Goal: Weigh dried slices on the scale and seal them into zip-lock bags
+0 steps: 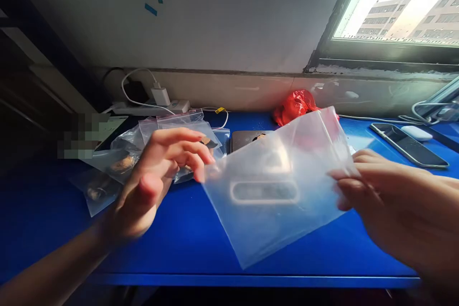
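Observation:
In front of me my right hand [366, 186] pinches a clear plastic zip bag [251, 229] near its right edge. The bag hangs tilted over the blue table and looks flat, with nothing visible inside. My left hand [161, 172] is at the bag's left corner, thumb and fingers apart; its fingertips are close to the plastic, but I cannot tell whether they touch it. Behind the bag, a dark square plate [247, 139] carries a brown piece [260, 137]. A long rounded panel shows blurred through the plastic.
Several zip bags with brown contents [124, 163] lie behind and left of my left hand. A red plastic bag [296, 105] sits against the wall. A phone [409, 146] and a white case [416, 133] lie right. A power strip [175, 106] with a charger [160, 96] is at back.

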Tool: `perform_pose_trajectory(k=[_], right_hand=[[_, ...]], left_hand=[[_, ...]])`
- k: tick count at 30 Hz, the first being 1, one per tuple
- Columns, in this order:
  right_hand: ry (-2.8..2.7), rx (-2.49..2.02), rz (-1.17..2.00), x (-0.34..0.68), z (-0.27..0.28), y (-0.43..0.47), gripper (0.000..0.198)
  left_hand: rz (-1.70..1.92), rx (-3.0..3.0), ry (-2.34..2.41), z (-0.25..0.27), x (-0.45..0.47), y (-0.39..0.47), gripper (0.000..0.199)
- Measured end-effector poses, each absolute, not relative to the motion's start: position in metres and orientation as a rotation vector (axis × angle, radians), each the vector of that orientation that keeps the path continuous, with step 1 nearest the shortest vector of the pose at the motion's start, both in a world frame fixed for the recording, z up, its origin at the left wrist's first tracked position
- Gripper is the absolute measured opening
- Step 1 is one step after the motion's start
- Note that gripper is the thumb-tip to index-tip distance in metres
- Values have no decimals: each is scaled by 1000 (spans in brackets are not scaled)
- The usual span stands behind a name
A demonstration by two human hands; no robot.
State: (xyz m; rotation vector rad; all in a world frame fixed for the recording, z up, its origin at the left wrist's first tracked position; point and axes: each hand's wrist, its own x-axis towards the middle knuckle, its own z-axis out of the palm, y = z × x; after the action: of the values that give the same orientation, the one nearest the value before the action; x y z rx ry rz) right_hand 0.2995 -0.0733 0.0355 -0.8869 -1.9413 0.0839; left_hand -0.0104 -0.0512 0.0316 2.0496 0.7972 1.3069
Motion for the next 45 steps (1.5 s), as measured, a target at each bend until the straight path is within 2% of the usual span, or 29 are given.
perform_pose_trajectory(k=[3,5,9,11,15,18,20,24,29,33,35,37,40,42,45], right_hand=[[-1990,-864,16,289,29,-74,20],[-2075,-847,174,281,26,-74,15],[-1961,-857,990,269,21,-75,3],[-1812,-796,1322,263,19,-76,8],[-1633,-830,1582,244,14,-75,25],[-1553,-969,1687,227,16,-71,33],[-1563,-951,1714,217,20,-68,34],[-1577,-892,1664,207,25,-61,23],[-1459,-938,1778,214,19,-58,34],[-1393,-853,1763,222,11,-61,29],[-1480,-850,1703,224,8,-63,22],[-1633,-830,1587,224,7,-65,4],[-1869,-761,1312,224,7,-64,15],[-2011,-697,1158,224,9,-62,16],[-2230,-592,1099,227,15,-59,27]], left_hand=[[1158,2178,898,32,-9,-54,60],[1079,2438,1059,28,-4,-56,52],[990,3027,1480,20,12,-62,36],[964,3114,1454,16,21,-68,36],[964,3035,1097,10,35,-79,48],[858,2944,1050,3,36,-78,72],[836,2898,1068,-1,32,-74,83],[839,2872,1124,-9,20,-67,71],[771,2855,1103,-15,17,-64,68],[865,2891,1089,-13,26,-65,67],[864,2941,1083,-8,31,-65,68],[838,2994,1030,-2,35,-65,68],[797,3038,893,6,38,-65,63],[774,3037,835,6,37,-66,59],[742,3000,838,1,32,-69,62]])
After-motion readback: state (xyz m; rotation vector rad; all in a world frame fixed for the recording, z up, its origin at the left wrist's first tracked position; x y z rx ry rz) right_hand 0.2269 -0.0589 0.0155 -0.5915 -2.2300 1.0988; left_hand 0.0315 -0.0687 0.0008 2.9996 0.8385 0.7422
